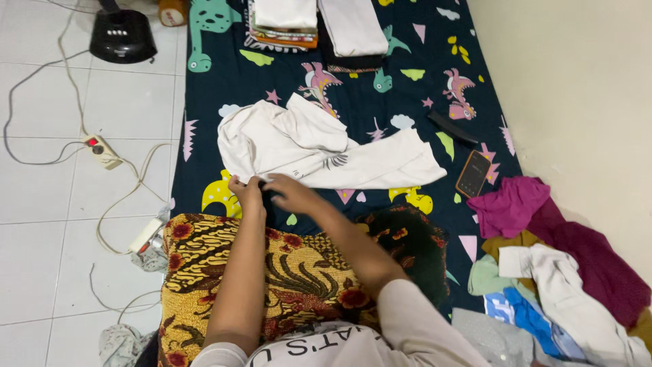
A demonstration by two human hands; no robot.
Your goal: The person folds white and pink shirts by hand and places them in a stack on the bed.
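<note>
A crumpled white garment (pixel 319 146) lies spread on a dark mattress sheet (pixel 204 136) printed with dinosaurs. My left hand (pixel 246 191) and my right hand (pixel 288 192) sit close together at the garment's near edge, both pinching its hem. My forearms reach over a batik-patterned cloth (pixel 299 272) that covers my lap. The fingertips are partly hidden by the fabric fold.
Two stacks of folded clothes (pixel 316 24) rest at the far end of the sheet. A phone (pixel 473 174) and a black comb (pixel 452 127) lie on the right. A pile of loose clothes (pixel 550 272) sits by the wall. Power strips (pixel 102 151), cables and a fan base (pixel 123 34) lie on the tiled floor.
</note>
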